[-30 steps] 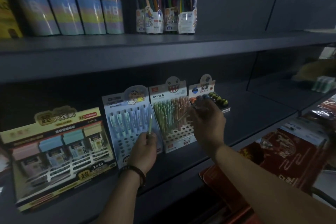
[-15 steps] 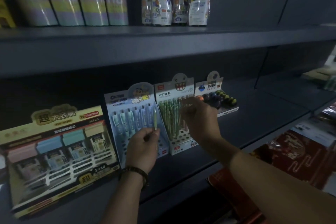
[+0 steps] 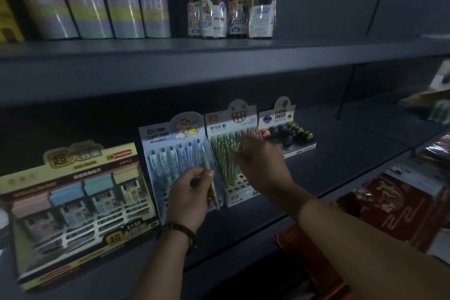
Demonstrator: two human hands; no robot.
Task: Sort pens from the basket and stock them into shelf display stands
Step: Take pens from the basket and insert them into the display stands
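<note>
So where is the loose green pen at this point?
In the head view the green pen is pinched in the left hand, upright in front of the blue pen stand, just left of the MP 8283 stand.

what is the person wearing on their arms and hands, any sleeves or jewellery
Both forearms are bare, with no sleeves in view and no gloves. The left hand has a dark beaded bracelet round the wrist, made of small round beads. The right hand shows no bracelet or watch at the wrist; its fingertips are blurred, so rings there cannot be ruled out. No rings show on the left hand.
</note>
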